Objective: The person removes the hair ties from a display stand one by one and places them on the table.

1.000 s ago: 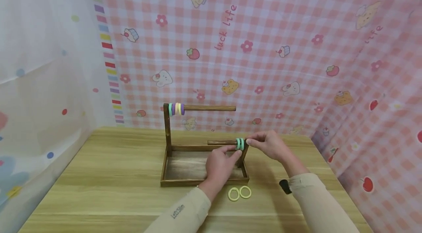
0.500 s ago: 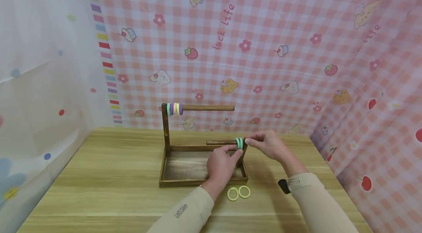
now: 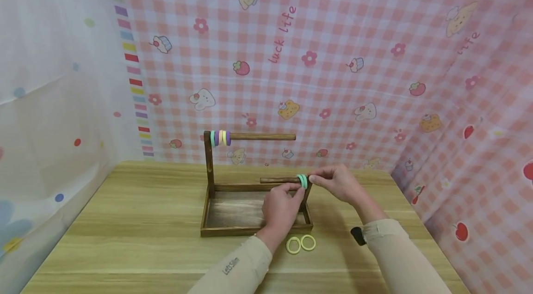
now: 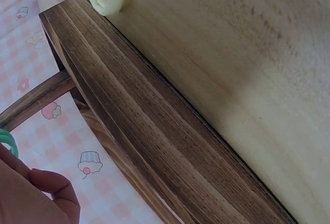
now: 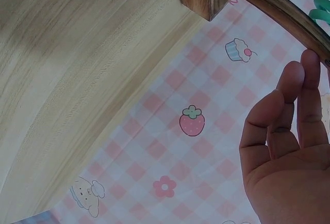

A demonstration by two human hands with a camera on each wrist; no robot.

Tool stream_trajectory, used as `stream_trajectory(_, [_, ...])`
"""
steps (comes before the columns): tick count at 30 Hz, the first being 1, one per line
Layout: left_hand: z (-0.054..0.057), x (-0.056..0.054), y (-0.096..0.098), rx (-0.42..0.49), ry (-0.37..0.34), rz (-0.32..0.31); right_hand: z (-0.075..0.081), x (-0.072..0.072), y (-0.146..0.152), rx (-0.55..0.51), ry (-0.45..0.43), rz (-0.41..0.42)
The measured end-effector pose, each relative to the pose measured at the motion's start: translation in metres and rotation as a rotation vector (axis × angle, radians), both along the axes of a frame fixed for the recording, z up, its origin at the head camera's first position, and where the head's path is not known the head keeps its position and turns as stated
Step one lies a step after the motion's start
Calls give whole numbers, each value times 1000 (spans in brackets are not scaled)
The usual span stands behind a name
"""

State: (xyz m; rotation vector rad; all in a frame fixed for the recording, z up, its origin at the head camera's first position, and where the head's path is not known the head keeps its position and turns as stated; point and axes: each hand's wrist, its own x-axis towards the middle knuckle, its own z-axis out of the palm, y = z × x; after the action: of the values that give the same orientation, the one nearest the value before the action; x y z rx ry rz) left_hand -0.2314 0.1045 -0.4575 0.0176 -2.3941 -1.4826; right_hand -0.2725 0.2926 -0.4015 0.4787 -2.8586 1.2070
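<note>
Over the table (image 3: 137,220), left fingers (image 3: 290,186) pinch green rings (image 3: 302,181) and right fingers (image 3: 323,181) the upright (image 3: 308,191), opposite the rod's free end (image 3: 266,180).

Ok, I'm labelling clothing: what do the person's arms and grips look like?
The left sleeve is pale beige with dark lettering; the right sleeve is also beige, with a small black object at its cuff. The left grip and right grip are ungloved.

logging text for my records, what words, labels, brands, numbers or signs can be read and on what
"luck life": checked cloth
"life": same cloth, further right, start blurred
"Let'sSlim": left sleeve, small print
"e": cloth's visible bottom, rest unreadable
No numbers legible
</note>
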Motion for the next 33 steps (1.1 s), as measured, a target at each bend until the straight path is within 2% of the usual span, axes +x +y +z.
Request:
stream_trajectory(18, [0, 2, 5, -7, -13, -4, -1, 1, 0, -4, -29, -19])
stream_trajectory(23, [1, 1, 5, -18, -28, -27, -1, 1, -1, 10, -39, -33])
stream_trajectory(33, [2, 1, 7, -6, 4, -14, 0, 1, -2, 7, -34, -27])
